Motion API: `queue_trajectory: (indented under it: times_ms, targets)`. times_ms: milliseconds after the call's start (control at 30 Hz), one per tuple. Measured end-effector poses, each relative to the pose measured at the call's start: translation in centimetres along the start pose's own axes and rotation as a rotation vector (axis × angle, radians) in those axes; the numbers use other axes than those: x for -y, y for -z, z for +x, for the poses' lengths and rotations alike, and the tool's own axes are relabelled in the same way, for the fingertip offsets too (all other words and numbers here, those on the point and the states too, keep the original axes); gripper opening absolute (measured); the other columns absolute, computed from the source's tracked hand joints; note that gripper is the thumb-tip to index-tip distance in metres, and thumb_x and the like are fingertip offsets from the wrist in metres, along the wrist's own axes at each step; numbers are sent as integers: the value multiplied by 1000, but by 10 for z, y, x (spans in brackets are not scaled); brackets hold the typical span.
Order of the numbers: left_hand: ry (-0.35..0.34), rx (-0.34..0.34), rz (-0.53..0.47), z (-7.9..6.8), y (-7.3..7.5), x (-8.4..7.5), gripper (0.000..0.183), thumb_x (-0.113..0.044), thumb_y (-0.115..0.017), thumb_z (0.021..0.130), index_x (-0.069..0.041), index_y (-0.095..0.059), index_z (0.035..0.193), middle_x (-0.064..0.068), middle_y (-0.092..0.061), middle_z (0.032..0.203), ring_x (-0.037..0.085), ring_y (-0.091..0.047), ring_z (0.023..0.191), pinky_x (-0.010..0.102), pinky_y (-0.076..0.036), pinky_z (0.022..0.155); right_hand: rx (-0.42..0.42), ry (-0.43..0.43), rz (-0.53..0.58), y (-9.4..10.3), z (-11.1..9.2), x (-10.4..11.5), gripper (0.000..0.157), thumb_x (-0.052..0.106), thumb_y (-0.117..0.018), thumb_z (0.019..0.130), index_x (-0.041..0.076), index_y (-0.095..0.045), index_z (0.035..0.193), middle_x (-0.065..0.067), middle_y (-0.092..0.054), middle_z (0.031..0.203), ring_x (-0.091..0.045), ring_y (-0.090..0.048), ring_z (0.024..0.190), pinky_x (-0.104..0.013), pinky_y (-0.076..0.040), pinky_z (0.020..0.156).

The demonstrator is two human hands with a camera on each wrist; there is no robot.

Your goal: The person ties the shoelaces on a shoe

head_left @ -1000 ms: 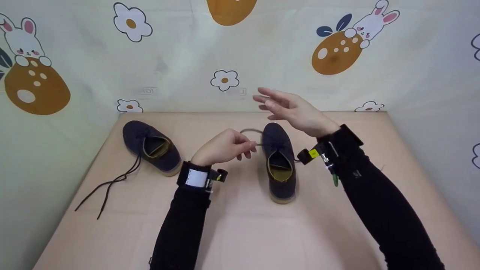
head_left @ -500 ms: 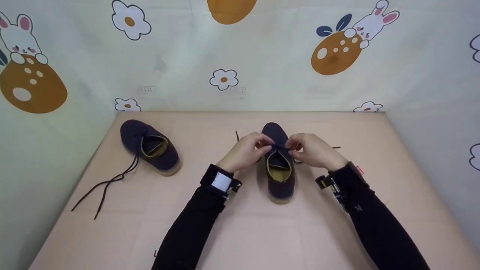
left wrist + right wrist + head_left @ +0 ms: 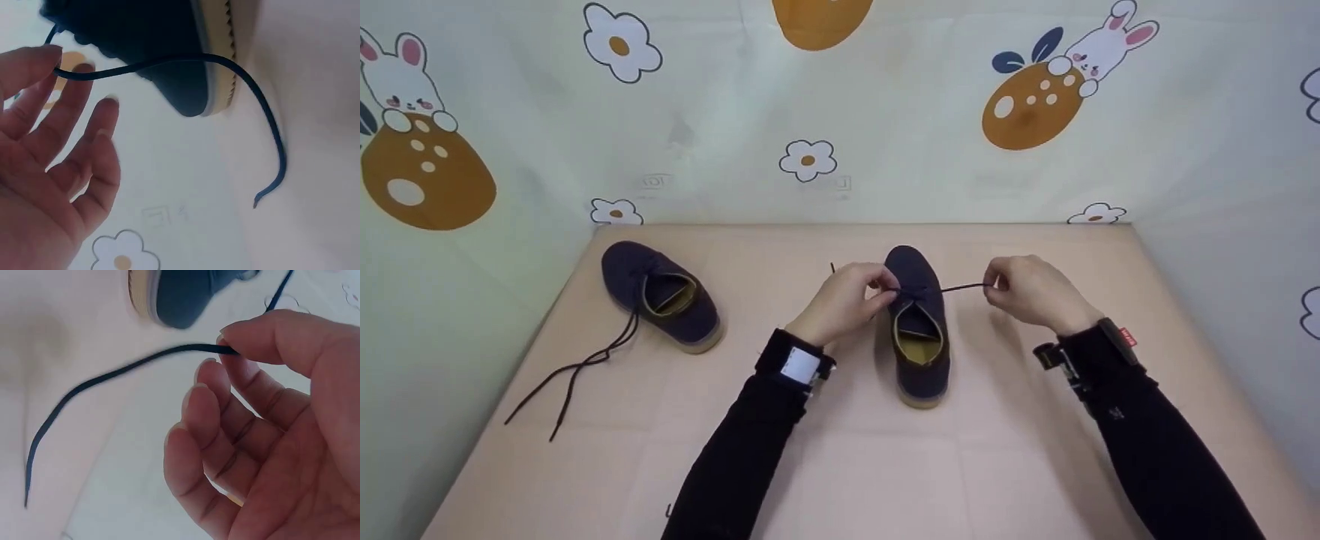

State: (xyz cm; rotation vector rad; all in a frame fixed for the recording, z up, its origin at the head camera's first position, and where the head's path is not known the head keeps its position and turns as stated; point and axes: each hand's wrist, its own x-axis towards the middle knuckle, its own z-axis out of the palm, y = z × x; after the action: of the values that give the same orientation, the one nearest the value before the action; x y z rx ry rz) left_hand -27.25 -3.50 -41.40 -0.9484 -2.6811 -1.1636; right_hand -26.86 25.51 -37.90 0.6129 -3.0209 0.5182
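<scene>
A dark navy shoe (image 3: 924, 375) with a tan inside stands on the table, toe pointing away. At its left side my left hand (image 3: 847, 300) pinches one shoelace close to the eyelets. In the left wrist view that shoelace (image 3: 169, 58) passes between thumb and index finger, its loose end curving down. My right hand (image 3: 1031, 292) is out to the right of the shoe and pinches the other lace (image 3: 964, 287), which runs straight from the shoe to the fingertips. The right wrist view shows the free end of this lace (image 3: 107, 377) hanging past the thumb.
A matching navy shoe (image 3: 690, 322) lies angled at the back left of the table (image 3: 877, 480). Its two long laces (image 3: 585, 363) trail toward the front left. Behind the table hangs a pale curtain (image 3: 720, 112) printed with rabbits and flowers.
Both hands came down to the shoe, the right from above and behind it. Since then the right hand has moved right, drawing its lace straight; the left has stayed near the eyelets.
</scene>
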Motion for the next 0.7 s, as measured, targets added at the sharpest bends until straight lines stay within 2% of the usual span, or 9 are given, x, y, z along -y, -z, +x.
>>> queue_trajectory:
  times_ms: [133, 233, 333, 500, 600, 700]
  targets:
    - [58, 88, -50, -4, 12, -2, 8, -14, -70, 94, -8, -73, 97, -2, -69, 86, 11, -63, 78, 27, -50, 73, -18, -21, -35, 28, -10, -7, 10, 11, -62, 89, 6, -70, 86, -1, -61, 69, -19, -54, 63, -38, -43, 63]
    - [85, 153, -52, -7, 21, -3, 10, -17, -69, 95, -8, -75, 95, -4, -67, 77, 8, -61, 68, 25, -48, 64, -76, -17, -143, 49, -19, -9, 11, 17, -65, 89, 12, -73, 83, 3, -61, 66, -17, -54, 61, -36, -42, 61]
    - [102, 195, -43, -11, 30, -5, 11, -17, -69, 95, -8, -76, 95, -5, -65, 71, 8, -58, 62, 24, -44, 57, -113, -22, -179, 67, -29, -8, 10, 17, -67, 89, 12, -73, 82, 3, -61, 66, -17, -53, 61, -36, -41, 60]
    - [134, 204, -22, -15, 42, -5, 12, -15, -67, 96, -6, -76, 95, -4, -63, 69, 9, -56, 61, 25, -43, 57, -81, -65, -96, 93, -43, -3, 11, 14, -65, 93, 6, -71, 89, -2, -62, 72, -19, -54, 63, -38, -42, 62]
    - [125, 186, -13, -16, 43, -4, 13, -15, -66, 97, -7, -75, 94, -4, -63, 69, 9, -57, 62, 25, -43, 57, -75, -69, -72, 102, -50, 5, 13, 17, -65, 94, 7, -71, 91, -1, -64, 74, -18, -56, 65, -37, -43, 63]
    - [100, 161, -13, -14, 40, -4, 14, -17, -65, 97, -9, -75, 94, -5, -63, 69, 9, -57, 61, 25, -44, 57, -86, -30, -36, 106, -57, 16, 12, 20, -65, 96, 11, -72, 90, 3, -64, 73, -16, -55, 65, -32, -43, 62]
